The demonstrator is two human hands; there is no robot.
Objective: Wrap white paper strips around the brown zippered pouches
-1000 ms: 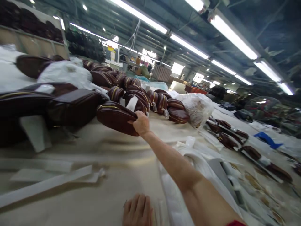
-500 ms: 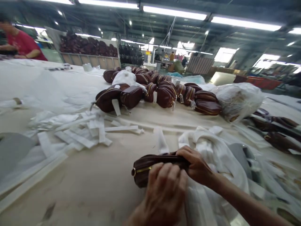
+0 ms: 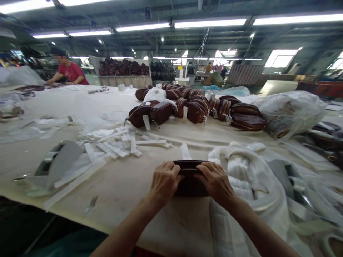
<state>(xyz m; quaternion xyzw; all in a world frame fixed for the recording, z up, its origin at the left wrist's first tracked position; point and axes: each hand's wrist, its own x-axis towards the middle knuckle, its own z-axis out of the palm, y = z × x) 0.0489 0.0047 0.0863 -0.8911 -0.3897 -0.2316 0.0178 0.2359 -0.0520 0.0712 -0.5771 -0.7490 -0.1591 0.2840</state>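
- Shifted since earlier frame: left hand, now gripping upper left edge of maroon bag.
- Bag sits between both hands, over surface; uneven pull could skew its rim.
- Right hand: gripping upper right edge; rightward drift might snag white sheeting.

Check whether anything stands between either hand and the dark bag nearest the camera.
Nothing visible does: the left hand and right hand both grip the dark bag directly. A white piece shows just beyond it, outside the grip.
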